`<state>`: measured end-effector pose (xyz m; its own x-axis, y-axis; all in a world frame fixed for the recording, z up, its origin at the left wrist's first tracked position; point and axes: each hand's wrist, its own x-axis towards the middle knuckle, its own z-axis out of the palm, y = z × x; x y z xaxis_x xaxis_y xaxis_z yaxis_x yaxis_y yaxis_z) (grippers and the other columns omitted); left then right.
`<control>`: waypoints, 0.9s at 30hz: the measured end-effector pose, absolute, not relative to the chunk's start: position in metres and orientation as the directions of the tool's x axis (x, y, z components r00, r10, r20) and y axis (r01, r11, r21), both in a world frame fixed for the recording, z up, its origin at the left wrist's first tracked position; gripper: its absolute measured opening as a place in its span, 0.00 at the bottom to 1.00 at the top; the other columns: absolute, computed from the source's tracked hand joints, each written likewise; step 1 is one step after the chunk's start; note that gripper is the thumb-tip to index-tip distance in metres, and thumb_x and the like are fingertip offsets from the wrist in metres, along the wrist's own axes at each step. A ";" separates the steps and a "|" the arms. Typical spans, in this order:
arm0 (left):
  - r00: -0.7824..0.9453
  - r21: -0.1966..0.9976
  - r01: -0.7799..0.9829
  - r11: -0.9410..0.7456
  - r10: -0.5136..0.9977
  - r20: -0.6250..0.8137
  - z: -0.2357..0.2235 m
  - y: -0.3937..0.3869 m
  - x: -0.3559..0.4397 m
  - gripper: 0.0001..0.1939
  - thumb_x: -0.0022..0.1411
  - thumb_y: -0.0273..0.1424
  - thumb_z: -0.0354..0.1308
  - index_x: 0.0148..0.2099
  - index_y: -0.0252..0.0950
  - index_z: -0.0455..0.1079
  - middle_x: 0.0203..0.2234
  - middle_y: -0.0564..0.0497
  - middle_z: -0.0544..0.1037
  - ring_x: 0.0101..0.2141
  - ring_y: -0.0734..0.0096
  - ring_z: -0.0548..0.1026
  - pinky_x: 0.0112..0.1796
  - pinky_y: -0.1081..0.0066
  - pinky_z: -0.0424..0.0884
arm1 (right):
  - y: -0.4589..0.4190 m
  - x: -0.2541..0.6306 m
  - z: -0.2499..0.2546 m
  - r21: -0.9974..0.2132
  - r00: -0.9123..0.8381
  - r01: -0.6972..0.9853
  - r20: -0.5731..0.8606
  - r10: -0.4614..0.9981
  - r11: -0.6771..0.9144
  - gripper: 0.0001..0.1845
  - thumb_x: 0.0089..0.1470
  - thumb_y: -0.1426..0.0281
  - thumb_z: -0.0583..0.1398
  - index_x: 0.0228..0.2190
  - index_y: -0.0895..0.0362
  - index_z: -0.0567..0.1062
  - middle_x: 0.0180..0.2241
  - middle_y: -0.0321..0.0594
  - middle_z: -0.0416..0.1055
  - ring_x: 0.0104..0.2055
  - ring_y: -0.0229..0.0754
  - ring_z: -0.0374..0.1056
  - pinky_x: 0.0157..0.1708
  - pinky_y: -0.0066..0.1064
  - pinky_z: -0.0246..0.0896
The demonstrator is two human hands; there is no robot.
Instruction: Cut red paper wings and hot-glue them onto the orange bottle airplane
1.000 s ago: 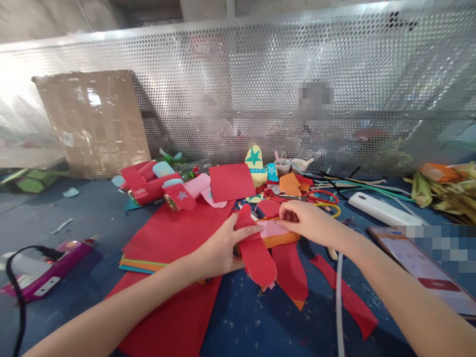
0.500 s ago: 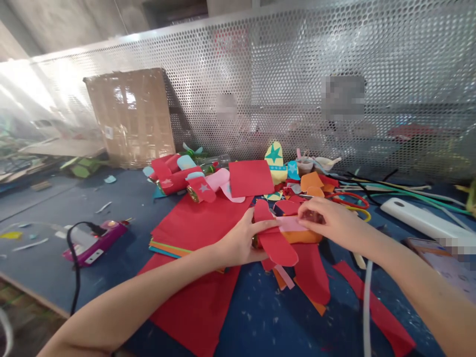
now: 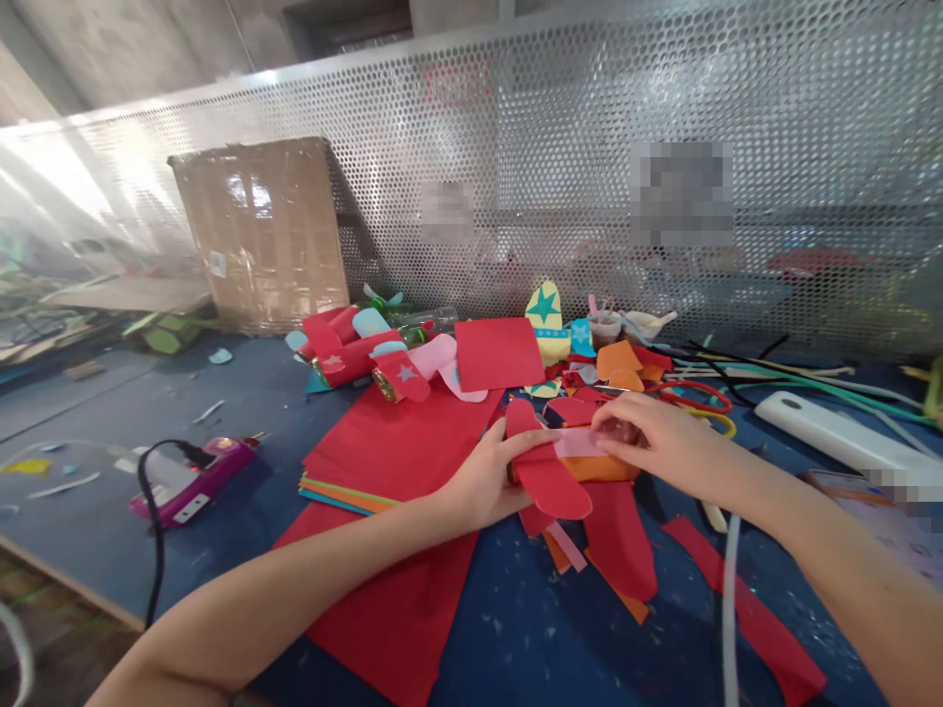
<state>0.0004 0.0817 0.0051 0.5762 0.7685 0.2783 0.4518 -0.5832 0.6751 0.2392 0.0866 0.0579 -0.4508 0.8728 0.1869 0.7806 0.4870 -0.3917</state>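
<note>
A toy plane made of paper (image 3: 554,483) lies between my two hands, with rounded red wings and an orange body. My left hand (image 3: 482,481) grips its left end, thumb lying across the red wing and the other fingers mostly hidden beneath. Across the top of the orange body runs a pink paper strip (image 3: 575,444). My right hand (image 3: 639,432) is closed at the strip's right end, fingertips pressed together on it. Red and orange paper pieces (image 3: 623,540) lie just under and in front of the plane.
Red paper sheets (image 3: 398,442) lie stacked at left, beyond them finished red paper planes (image 3: 354,353). A purple power strip (image 3: 195,481) sits far left. A white cable (image 3: 729,609) and a red offcut (image 3: 773,628) are at right. A perforated metal screen (image 3: 589,118) stands behind.
The view has shifted very slightly. My left hand's grip has moved a little on the plane's left end; my right hand stays at the pink strip.
</note>
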 end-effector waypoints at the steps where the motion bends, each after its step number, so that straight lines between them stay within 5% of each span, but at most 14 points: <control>1: 0.575 0.674 0.449 -0.587 0.767 0.285 0.004 0.082 0.000 0.30 0.55 0.28 0.60 0.60 0.44 0.62 0.39 0.47 0.69 0.40 0.60 0.70 0.46 0.57 0.70 | 0.086 0.240 0.058 -0.391 -0.452 0.781 0.184 0.873 0.487 0.04 0.55 0.69 0.57 0.33 0.53 0.72 0.34 0.40 0.68 0.31 0.41 0.69 0.33 0.33 0.64; 16: 0.582 0.633 0.441 -0.636 0.740 0.338 0.003 0.081 -0.001 0.26 0.57 0.33 0.60 0.58 0.39 0.65 0.41 0.43 0.68 0.44 0.56 0.69 0.47 0.58 0.70 | 0.081 0.261 0.087 -0.291 -0.403 0.859 0.124 0.907 0.421 0.10 0.53 0.72 0.57 0.35 0.54 0.77 0.37 0.43 0.74 0.36 0.45 0.70 0.36 0.36 0.64; 22: 0.507 0.671 0.420 -0.611 0.771 0.385 0.001 0.083 -0.003 0.24 0.54 0.29 0.61 0.55 0.41 0.65 0.45 0.45 0.66 0.41 0.60 0.70 0.43 0.61 0.72 | 0.063 0.296 0.122 -0.260 -0.160 0.942 0.212 0.964 0.213 0.10 0.55 0.69 0.59 0.40 0.52 0.76 0.36 0.38 0.77 0.36 0.43 0.73 0.35 0.31 0.65; 27: 0.501 0.627 0.439 -0.644 0.754 0.424 0.002 0.087 -0.004 0.21 0.55 0.26 0.57 0.52 0.41 0.65 0.42 0.47 0.69 0.42 0.58 0.70 0.41 0.63 0.72 | 0.061 0.321 0.128 -0.071 0.031 0.997 0.014 0.999 -0.030 0.05 0.55 0.72 0.60 0.34 0.54 0.76 0.34 0.38 0.77 0.36 0.41 0.73 0.37 0.30 0.65</control>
<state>-0.0041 0.0868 0.0018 0.5015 0.7543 0.4237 0.4388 -0.6438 0.6269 0.3209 0.0615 0.1278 0.0314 0.9994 0.0141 0.9970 -0.0304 -0.0709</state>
